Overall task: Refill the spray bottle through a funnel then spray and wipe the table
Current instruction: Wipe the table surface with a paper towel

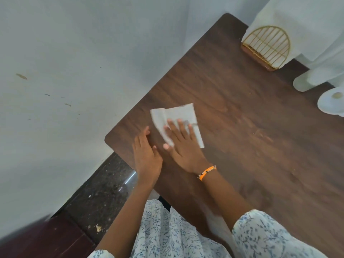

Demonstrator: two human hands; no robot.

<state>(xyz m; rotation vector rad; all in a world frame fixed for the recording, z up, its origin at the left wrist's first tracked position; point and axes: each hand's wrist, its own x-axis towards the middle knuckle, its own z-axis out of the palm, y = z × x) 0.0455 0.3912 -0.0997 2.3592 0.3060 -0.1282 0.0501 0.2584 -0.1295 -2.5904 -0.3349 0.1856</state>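
Observation:
A white paper tissue (178, 114) lies flat on the dark wooden table (242, 112) near its left corner. My right hand (183, 144), with an orange band at the wrist, presses straight fingers down on the tissue. Just left of it, my left hand (147, 155) rests flat on the bare tabletop near the table's edge, fingers straight, holding nothing. No spray bottle or funnel shows in this view.
A gold wire napkin holder (268, 46) with white napkins stands at the far right corner. White rounded objects (329, 101) sit at the right edge. A white wall runs along the left, with dark stone floor (104, 198) below the table's corner.

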